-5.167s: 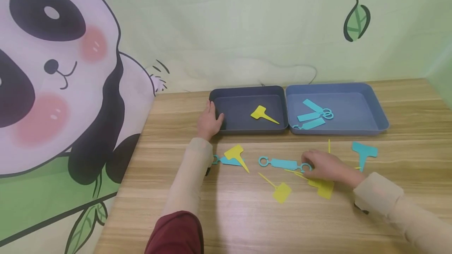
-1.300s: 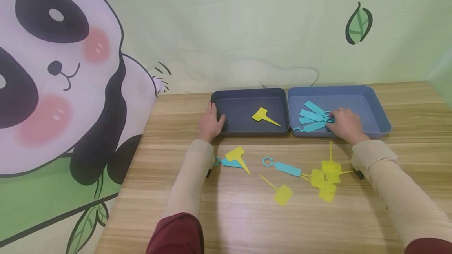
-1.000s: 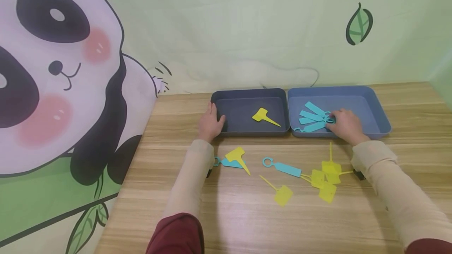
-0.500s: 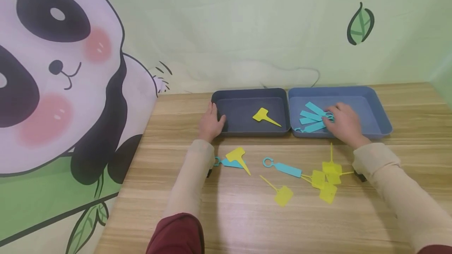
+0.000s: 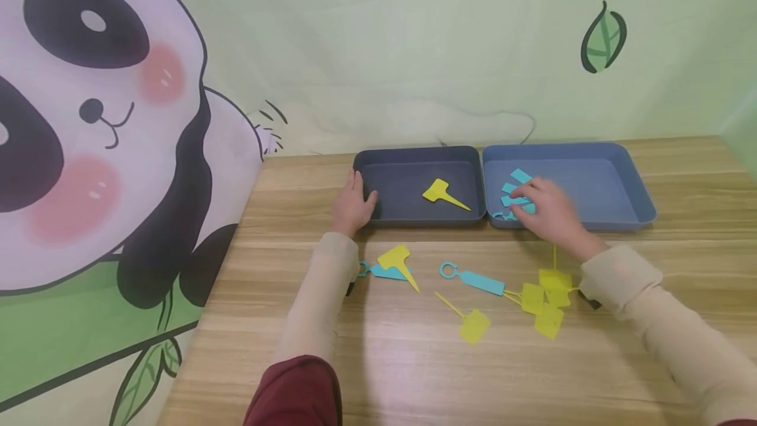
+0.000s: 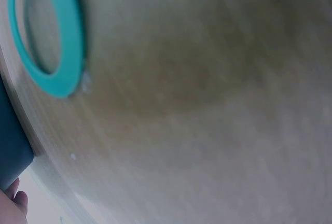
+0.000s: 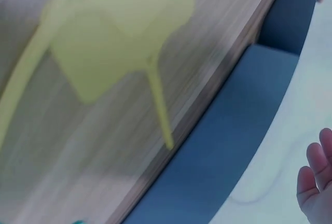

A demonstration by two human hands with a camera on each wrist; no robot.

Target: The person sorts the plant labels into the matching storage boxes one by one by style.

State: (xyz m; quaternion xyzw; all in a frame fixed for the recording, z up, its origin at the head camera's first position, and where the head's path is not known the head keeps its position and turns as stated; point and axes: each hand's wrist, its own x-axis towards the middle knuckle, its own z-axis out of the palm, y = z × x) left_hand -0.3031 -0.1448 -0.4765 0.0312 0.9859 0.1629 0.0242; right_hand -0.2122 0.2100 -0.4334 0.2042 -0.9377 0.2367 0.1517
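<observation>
Left hand (image 5: 353, 208) rests, fingers extended, on the dark tray (image 5: 422, 223)'s left wall; one yellow tag (image 5: 437, 190) inside. Right hand (image 5: 552, 214) is at the cyan tags (image 5: 521, 176) in the blue tray (image 5: 615, 192); we can't tell whether it grips one. We see more tags (image 5: 481, 283) on the table (image 5: 414, 380).

The right grip (image 5: 550, 212) partly hides some blue tags (image 5: 521, 176) — close up, yellow tags (image 7: 98, 60) blur.

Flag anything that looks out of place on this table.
In front of the dark tray, a yellow tag lies askew across a blue tag, hiding part of it; nothing looks visibly damaged or spilled.
</observation>
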